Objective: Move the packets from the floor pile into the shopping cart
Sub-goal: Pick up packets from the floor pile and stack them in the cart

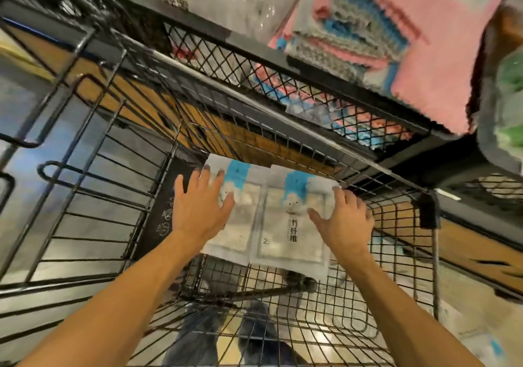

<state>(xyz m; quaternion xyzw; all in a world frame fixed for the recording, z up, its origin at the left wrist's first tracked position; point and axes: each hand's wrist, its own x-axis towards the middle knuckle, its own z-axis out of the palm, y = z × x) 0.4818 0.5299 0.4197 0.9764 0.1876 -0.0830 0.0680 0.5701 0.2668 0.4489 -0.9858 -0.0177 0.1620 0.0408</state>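
The shopping cart (pixel 283 304) is seen from above, and two white-and-blue packets (pixel 271 219) are laid side by side flat on its wire floor at the far end. The left hand (pixel 198 202) and right hand (pixel 345 219) are spread, fingers straight, over their outer edges. The packets are best squared together and pressed flat before release.

Two flat packets lie side by side in the cart (pixel 93 196), at its far end: left packet (pixel 240 225) and right packet (pixel 294 225), edges touching or overlapping. Left hand (pixel 198 205), fingers spread and straight, lies over the left packet's 9 o'clock edge. Right hand (pixel 345 219), fingers straight, lies over the right packet's 3 o'clock edge. Shelf (pixel 311 63) at 12 o'clock carries pink goods (pixel 424 41). Feet (pixel 254 335) show through the cart mesh at 6 o'clock.
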